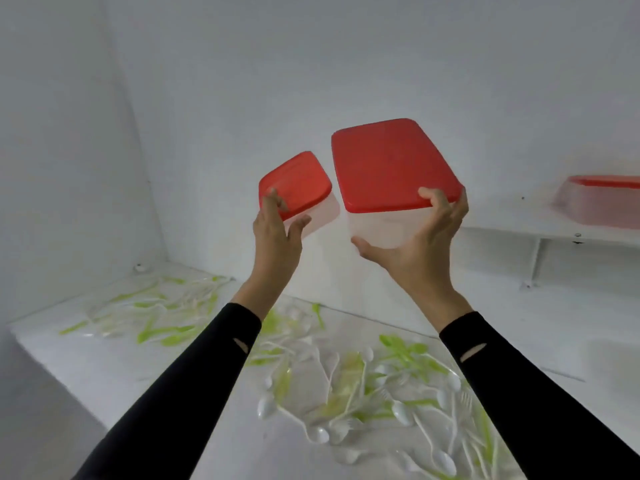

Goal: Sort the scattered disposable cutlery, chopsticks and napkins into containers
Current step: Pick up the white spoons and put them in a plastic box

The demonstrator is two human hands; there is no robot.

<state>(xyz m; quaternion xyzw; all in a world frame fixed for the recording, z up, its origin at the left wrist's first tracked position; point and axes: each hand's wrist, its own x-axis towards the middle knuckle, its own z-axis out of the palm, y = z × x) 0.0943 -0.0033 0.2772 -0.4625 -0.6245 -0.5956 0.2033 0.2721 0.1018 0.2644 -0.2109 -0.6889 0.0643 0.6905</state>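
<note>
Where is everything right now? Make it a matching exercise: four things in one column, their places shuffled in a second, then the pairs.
Things
1. small red-lidded container
2. large red-lidded container
3. blurred red-topped container
4. white and green cutlery

Places
A. on the wall shelf at the right
B. gripped by the left hand
C. scattered on the white counter
D. gripped by the right hand

Pairs: 1-B, 2-D, 3-A, 4-C
</note>
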